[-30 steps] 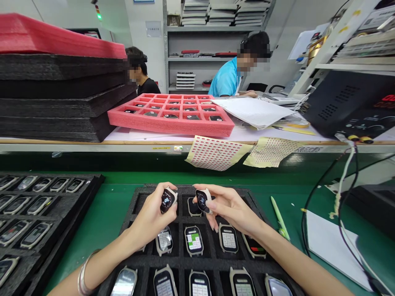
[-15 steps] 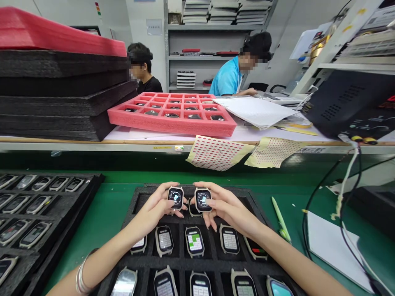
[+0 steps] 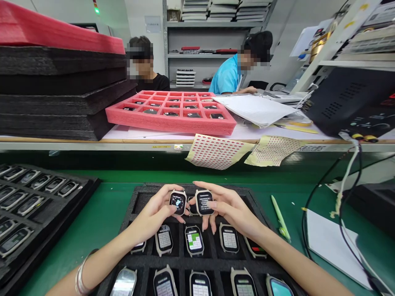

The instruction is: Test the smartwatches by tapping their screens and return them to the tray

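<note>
My left hand (image 3: 159, 207) is closed around a smartwatch (image 3: 178, 201) without a strap, its thumb at the lower edge of the lit dial screen. In my right hand (image 3: 226, 205) is a second smartwatch (image 3: 204, 202), its dark screen showing lines of white text and the thumb resting on its right side. Both are raised above a black foam tray (image 3: 182, 263). Another watch (image 3: 193, 209) lies in the tray, partly hidden between my hands. Closer to me, several watches sit in compartments, one with a green-and-white screen (image 3: 194, 241).
Another tray of watches (image 3: 46, 222) lies at the left. A light green pen (image 3: 280, 220), white paper (image 3: 336, 246) and cables (image 3: 342, 197) are at the right. On the shelf stand a red foam tray (image 3: 173, 123) and stacked black foam (image 3: 55, 94). Two people sit beyond.
The right-hand watch's screen has changed from a dial to lines of text. The left-hand watch has shifted slightly right and down. The left tray has moved left, and one person beyond has turned.
</note>
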{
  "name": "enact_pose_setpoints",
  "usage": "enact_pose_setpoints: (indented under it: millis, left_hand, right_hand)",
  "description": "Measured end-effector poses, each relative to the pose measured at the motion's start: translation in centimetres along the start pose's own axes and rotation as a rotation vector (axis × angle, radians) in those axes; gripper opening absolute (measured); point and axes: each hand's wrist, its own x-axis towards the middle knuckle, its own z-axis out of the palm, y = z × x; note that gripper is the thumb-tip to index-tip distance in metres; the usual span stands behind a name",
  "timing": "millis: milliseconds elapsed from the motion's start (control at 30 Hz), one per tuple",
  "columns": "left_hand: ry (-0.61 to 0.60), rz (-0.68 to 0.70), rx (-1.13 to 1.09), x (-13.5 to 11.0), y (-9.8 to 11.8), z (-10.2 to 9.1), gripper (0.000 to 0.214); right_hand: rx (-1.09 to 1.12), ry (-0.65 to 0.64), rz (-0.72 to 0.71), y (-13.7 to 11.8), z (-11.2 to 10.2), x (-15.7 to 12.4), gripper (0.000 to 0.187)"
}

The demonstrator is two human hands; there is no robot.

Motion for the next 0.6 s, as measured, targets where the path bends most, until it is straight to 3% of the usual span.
enact_pose_setpoints:
  millis: [233,433,500,600]
  left_hand:
    - [-0.022,0.012,0.023,-0.2,0.1,0.0,0.028]
    - [0.017,0.049,0.007,-0.1,0.3,-0.1,0.029]
    - [0.016,0.043,0.004,0.0,0.3,-0.1,0.031]
    - [-0.010,0.049,-0.008,0.1,0.2,-0.1,0.031]
  right_hand:
    - [-0.193,0.077,-0.019,0.0,0.4,-0.1,0.043]
    - [-0.246,-0.022,-0.004,-0.9,0.4,-1.1,0.071]
    - [-0.398,-0.030,0.058,-1.7,-0.4,-1.8,0.068]
    - [-0.833,0.027,0.075,-3.1,-3.3,-3.0,0.055]
